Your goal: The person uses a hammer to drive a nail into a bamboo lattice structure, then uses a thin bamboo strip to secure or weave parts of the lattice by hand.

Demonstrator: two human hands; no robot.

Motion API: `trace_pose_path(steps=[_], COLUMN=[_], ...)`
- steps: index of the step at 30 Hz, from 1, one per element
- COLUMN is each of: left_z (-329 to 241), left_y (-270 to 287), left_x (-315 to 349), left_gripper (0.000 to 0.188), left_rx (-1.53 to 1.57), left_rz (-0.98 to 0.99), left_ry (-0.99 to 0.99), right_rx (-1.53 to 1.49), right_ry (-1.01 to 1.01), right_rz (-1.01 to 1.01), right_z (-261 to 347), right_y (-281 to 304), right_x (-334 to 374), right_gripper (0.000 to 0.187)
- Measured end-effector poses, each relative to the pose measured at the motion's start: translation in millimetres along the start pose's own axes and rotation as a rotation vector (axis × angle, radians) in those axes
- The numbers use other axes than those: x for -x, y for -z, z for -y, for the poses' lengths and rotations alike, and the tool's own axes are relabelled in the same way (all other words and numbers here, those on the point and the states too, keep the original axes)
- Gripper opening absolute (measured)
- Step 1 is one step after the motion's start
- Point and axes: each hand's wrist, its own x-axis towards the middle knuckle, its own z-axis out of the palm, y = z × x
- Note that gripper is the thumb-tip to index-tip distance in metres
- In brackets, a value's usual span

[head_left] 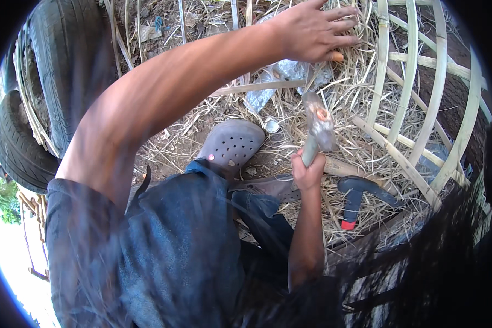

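Note:
My left hand (pixel 318 34) reaches across to the far side, palm down, with its fingers stretched out over loose straw and strips. What lies under the palm is hidden. Nearer to me, my right hand (pixel 308 170) is wrapped round the pale handle of a mallet. The mallet's worn grey-brown head (pixel 318 123) points away from me, slightly blurred, and has an orange patch on it. Between the hands, a thin bamboo strip (pixel 262 87) lies across crumpled clear plastic (pixel 261 98).
A woven bamboo lattice (pixel 410 82) curves along the right. A black curved tool with a red end (pixel 354 199) rests on straw beside a bamboo pole (pixel 355 168). Old tyres (pixel 65 60) stand at the left. My clog (pixel 232 145) is planted near a small white cap (pixel 271 126).

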Motion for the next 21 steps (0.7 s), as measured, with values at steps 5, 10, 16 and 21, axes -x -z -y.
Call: trace_pose_path(steps=[5,10,16,21], left_z=[0.5,3.5,-1.4,-0.8], left_y=[8.6,5.1,4.2,9.4], left_x=[-4.9,-0.1,-6.0,-1.6], left_gripper=[0.061,0.060,0.059,0.060], left_rx=[0.006,0.037,0.009,0.035], left_rz=[0.044,0.017,0.074,0.059], left_ry=[-0.034,-0.014,-0.021,-0.038], right_rx=[0.129,0.058,0.195,0.072], right_ry=[0.240,-0.098,0.167,0.096], right_rz=[-0.059,0.013,-0.078,-0.075], right_z=[-4.3,6.5,-14.4,27.9], right_y=[4.5,14.0,13.7,-7.1], right_x=[2.0,-8.4,9.2,-1.7], right_gripper=[0.014,0.003,0.009,0.015])
